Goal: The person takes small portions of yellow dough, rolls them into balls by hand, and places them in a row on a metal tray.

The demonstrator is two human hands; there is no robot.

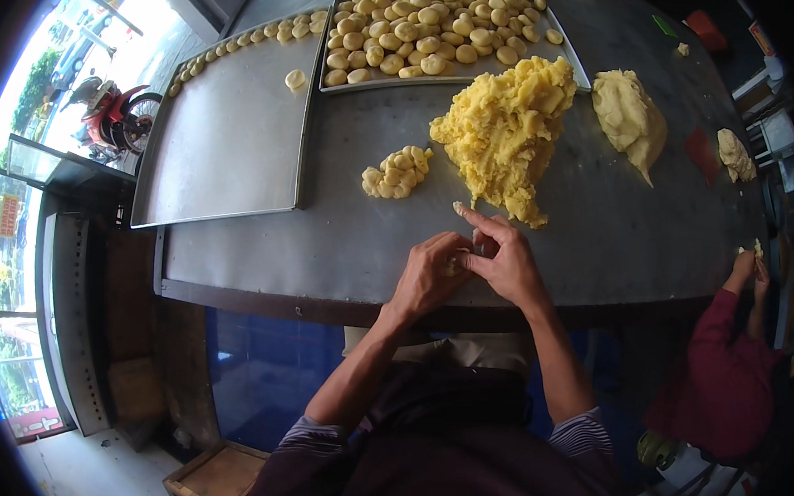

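Note:
Over the near edge of the metal table, my left hand (428, 274) curls closed around a small piece of dough (452, 267), most of it hidden by the fingers. My right hand (508, 262) meets it there, thumb pressed to the same piece, index finger stretched out with a pale smear at its tip. Just beyond the right fingers rises a large crumbly yellow mound (506, 132), its lower end close to them. To the left of the mound lies a cluster of small pale dough balls (397, 173).
A tray (230, 160) at left carries a row of small balls and one apart; a second tray (575, 66) behind is heaped with rounds. Smooth dough (629, 121), a red scraper (701, 156) and a dough lump (735, 156) sit right. Another person (725, 377) handles dough at far right.

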